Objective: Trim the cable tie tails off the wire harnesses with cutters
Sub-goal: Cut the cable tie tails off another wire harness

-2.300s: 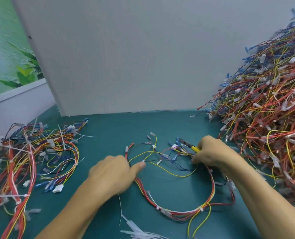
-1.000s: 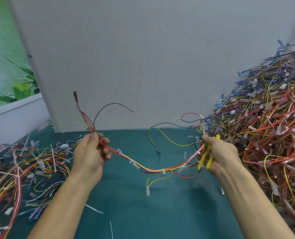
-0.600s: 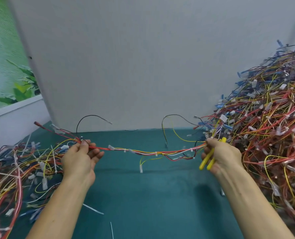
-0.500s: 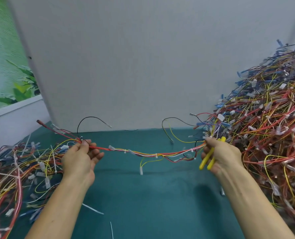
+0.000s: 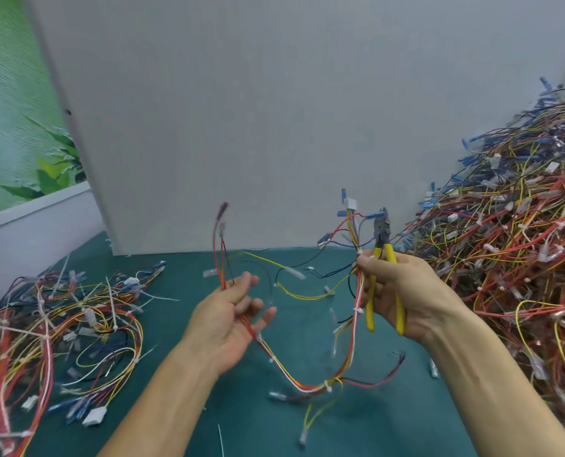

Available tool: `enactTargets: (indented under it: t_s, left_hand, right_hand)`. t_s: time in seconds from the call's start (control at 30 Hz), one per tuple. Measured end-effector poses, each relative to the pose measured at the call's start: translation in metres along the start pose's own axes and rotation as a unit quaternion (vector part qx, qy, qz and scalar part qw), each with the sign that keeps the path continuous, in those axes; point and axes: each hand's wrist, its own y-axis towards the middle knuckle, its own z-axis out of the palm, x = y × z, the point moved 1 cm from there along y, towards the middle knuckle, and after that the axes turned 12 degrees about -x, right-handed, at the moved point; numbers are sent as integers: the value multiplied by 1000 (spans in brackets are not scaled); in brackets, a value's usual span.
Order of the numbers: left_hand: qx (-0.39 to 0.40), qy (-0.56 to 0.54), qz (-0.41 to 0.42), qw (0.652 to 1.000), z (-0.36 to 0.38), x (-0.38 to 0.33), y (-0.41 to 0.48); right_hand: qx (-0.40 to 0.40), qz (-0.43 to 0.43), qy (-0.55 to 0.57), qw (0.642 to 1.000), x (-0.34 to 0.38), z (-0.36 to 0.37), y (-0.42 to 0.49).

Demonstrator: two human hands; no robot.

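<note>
A clipped tie tail [image 5: 220,438] lies on the green surface [image 5: 182,324] at bottom centre, and one wire harness [image 5: 307,385] sags between the hands mid-frame. The left hand [image 5: 231,318] is loosely spread, with wires across its palm. The right hand [image 5: 403,291] clasps the harness's top and the upright yellow cutters [image 5: 382,232]. With a small pile [image 5: 60,324] lower left and a huge heap [image 5: 512,258] at right, much likely remains.

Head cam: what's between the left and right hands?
The harness: it sags in a loop from the left hand to the right hand, which pinches it alongside the cutters. Teal table lies below. This shows in the head view.
</note>
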Motion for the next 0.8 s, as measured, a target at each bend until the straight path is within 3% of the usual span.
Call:
enactTargets:
  t_s: [0.23, 0.43, 0.63, 0.8]
  left_hand:
    - [89, -80, -149, 982, 0, 4, -3]
    - [107, -271, -39, 956, -7, -25, 5]
    - [56, -314, -12, 948, -11, -30, 8]
    - [72, -320, 7, 945, -12, -36, 7]
  right_hand:
    - [117, -5, 4, 993, 5, 1, -6]
    - [128, -4, -38, 991, 5, -9, -1]
    - [138, -6, -58, 989, 3, -10, -1]
    - [94, -19, -93, 991, 3, -13, 2]
